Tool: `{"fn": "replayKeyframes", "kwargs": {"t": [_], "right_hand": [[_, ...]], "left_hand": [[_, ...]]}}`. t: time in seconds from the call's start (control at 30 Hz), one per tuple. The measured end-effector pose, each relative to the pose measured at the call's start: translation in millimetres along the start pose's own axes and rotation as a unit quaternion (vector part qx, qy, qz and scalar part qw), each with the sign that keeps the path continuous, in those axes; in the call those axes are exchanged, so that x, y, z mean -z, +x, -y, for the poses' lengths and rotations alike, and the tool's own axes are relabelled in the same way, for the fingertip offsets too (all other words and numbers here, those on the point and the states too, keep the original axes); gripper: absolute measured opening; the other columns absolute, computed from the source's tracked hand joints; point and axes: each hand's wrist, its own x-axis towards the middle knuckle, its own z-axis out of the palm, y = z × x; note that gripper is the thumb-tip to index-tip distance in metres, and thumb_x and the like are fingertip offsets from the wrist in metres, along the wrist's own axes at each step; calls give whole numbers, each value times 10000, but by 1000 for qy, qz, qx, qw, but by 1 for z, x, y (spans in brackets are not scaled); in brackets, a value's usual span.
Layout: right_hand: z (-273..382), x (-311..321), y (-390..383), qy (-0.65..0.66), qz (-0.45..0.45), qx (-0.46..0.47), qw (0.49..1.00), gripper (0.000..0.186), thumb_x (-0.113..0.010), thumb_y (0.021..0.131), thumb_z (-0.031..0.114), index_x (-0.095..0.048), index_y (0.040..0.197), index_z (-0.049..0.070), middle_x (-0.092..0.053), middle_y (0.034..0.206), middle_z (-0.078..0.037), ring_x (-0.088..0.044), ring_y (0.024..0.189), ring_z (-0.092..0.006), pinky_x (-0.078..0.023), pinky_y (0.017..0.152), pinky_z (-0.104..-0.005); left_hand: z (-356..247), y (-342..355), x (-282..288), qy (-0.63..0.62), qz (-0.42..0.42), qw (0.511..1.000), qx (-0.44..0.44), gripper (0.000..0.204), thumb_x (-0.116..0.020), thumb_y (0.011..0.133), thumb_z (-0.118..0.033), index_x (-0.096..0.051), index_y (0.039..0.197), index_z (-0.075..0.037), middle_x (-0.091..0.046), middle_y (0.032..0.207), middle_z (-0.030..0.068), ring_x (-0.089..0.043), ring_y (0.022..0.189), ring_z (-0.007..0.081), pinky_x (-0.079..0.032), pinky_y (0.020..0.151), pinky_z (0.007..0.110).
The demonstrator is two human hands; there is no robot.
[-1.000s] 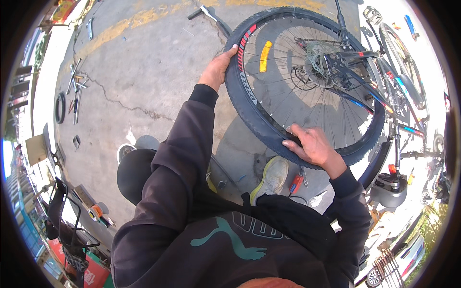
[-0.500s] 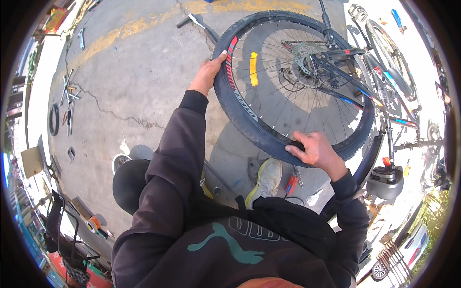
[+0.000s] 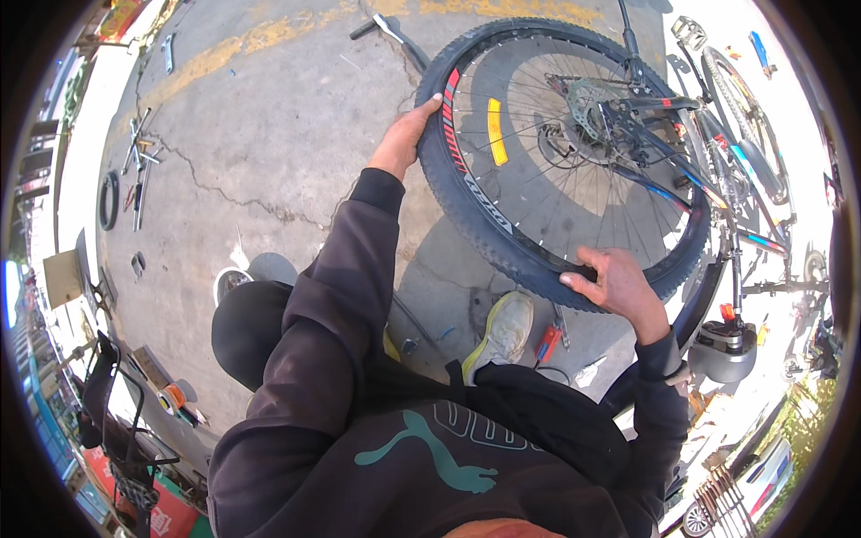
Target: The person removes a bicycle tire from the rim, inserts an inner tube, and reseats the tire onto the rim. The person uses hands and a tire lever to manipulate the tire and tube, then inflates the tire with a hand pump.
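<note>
A large bicycle wheel (image 3: pixel 493 257), with a black knobby tyre, thin spokes and a yellow reflector (image 3: pixel 497 132), is in front of me, still attached to a dark bicycle frame (image 3: pixel 662 191). My left hand (image 3: pixel 408 141) grips the tyre on its left side, the thumb lying over the sidewall and the other fingers hidden behind. At the near right edge, my right hand (image 3: pixel 619 285) is curled around the tyre, with thumb and forefinger close to the rim. A disc rotor (image 3: pixel 587 109) shows at the hub.
Tools (image 3: pixel 139 152) and a small black ring (image 3: pixel 108 201) lie far left. A T-shaped tool (image 3: pixel 387 27) is beyond the wheel. By my shoe (image 3: pixel 504 332) is a red-handled tool (image 3: pixel 547 344). A bicycle saddle (image 3: pixel 720 350) and another wheel (image 3: pixel 735 99) are at right.
The whole view has shifted slightly, so wheel and ground appear farther right. Both hands keep their places on the tyre.
</note>
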Motion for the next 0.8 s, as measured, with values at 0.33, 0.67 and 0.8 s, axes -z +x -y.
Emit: {"fn": "replayKeyframes", "kwargs": {"t": [0.33,0.67,0.8], "right_hand": [[-11,16,-10,33,48,-76,995,564,-793,843,524,-563,835,9,-527,676,-192,-515,645,-391,-415,611,-463],[-23,26,-15,104,90,-121,983,532,-848,815,437,-577,827,-20,-560,685,-151,-514,627,-272,-432,620,-401],[-23,36,-20,104,91,-128,982,460,-866,802,368,-636,873,-23,-614,726,-152,-573,669,-253,-462,650,-390]], "left_hand": [[12,3,5,-70,17,997,24,415,-707,992,-396,-700,1106,2,-767,926,97,-731,724,217,-627,721,385],[2,-6,1,3,-2,1000,-5,441,-689,1002,-399,-695,1153,15,-769,975,113,-738,750,217,-629,755,369],[-5,5,7,-1,29,1000,5,413,-710,991,-398,-697,1118,-6,-764,944,101,-743,736,184,-649,705,360]]}}
